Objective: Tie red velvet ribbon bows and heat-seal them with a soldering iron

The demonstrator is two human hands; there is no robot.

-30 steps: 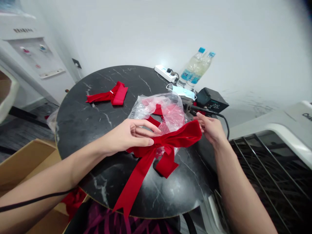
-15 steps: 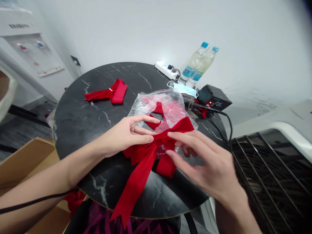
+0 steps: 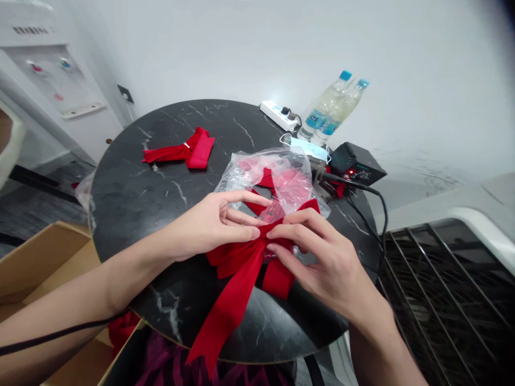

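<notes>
Two bare hands at the middle of a red bow

I stand here and look at a round dark table (image 3: 137, 225). At its near side, a little right of centre, is the red bow (image 3: 237, 279); one long tail comes toward the near edge and ends in a notched cut. The left hand (image 3: 227, 220) holds the bow just left of its gathered middle, the thumb on top; how its fingers lie beneath, I cannot tell. The right hand (image 3: 322, 249) has thumb and first finger narrow, pinching the cloth just right of this middle.

I judge the bow to be very light and soft, not fragile, but easy to crease. The tight centre seems the best place to take hold, because the loops and tails are floppy.

The cloth looks matt, like velvet. Behind it lies a clear plastic bag (image 3: 241, 174), thin, wrinkled and shiny, probably slippery, with more red inside. Far left lies another red ribbon (image 3: 201, 153), folded flat. The table top is smooth, with pale veins like marble.
</notes>
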